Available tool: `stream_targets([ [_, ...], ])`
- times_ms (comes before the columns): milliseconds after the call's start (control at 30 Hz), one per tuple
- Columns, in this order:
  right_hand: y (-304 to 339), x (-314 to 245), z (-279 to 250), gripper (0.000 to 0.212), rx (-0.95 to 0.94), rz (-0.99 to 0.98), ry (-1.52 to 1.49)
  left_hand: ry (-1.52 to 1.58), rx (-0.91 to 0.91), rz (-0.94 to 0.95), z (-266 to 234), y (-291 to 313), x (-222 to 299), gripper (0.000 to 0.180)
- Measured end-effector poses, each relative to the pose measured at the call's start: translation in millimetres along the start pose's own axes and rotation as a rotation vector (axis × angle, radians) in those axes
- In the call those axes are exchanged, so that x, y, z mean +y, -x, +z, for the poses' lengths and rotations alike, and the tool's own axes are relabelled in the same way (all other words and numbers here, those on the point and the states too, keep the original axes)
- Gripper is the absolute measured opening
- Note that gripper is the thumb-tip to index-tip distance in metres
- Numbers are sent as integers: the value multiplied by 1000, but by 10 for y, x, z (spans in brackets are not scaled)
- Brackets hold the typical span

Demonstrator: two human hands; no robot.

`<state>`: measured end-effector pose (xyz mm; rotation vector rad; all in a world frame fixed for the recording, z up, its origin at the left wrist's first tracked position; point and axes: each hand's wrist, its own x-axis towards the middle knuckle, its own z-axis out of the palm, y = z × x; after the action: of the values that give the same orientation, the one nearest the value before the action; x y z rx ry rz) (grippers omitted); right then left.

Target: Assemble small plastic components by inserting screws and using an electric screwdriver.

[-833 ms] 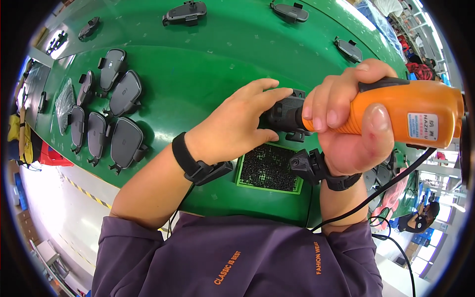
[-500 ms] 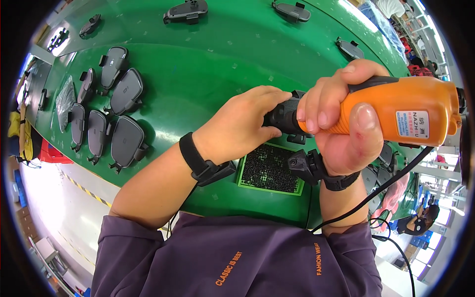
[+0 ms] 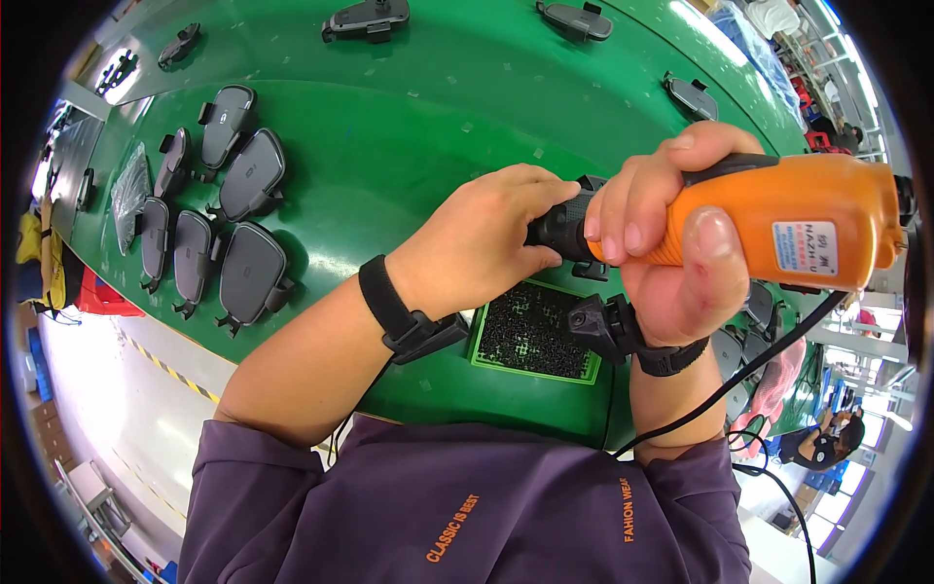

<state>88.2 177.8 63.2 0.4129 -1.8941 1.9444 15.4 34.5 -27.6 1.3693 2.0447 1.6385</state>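
Observation:
My right hand (image 3: pixel 708 255) is wrapped round an orange electric screwdriver (image 3: pixel 754 198), held nearly level in front of me. Its dark nose points left, toward my left hand (image 3: pixel 477 226). The fingers and thumb of my left hand close on a black phone holder (image 3: pixel 590 185) at the screwdriver's nose. Most of this holder is hidden behind my hands and the tool, with only small parts sticking out; the driver's tip cannot be seen. Just below my hands lies a green-framed tray (image 3: pixel 477 358) filled with small black screws or similar bits.
Several dark phone holders (image 3: pixel 253 273) lie at left beside a clear plastic bag (image 3: pixel 129 200). More holders (image 3: pixel 368 19) are spread along the far side of the green table (image 3: pixel 389 146). The screwdriver's black cable (image 3: pixel 739 375) hangs past my right forearm. A person (image 3: pixel 827 443) is at far right.

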Motion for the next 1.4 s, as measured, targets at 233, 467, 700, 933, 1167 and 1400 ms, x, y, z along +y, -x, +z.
stream_targets([
  [233, 25, 40, 25, 36, -2, 24, -40, -34, -19, -1, -22, -21, 14, 57],
  [467, 31, 76, 40, 35, 25, 2, -56, -47, -11, -8, -16, -26, 16, 56],
  [700, 37, 75, 47, 35, 57, 26, -59, -44, -29, -37, -35, -43, 40, 55],
  [933, 44, 88, 57, 34, 47, 29, -71, -57, 1, 24, -28, -29, 15, 54],
  [1167, 68, 75, 24, 37, 71, 23, -45, -34, 23, 11, -19, -2, 37, 53],
  [1400, 250, -388, -421, 56, -91, -202, -55, -277, -46, 62, -270, 117, 553, 36],
])
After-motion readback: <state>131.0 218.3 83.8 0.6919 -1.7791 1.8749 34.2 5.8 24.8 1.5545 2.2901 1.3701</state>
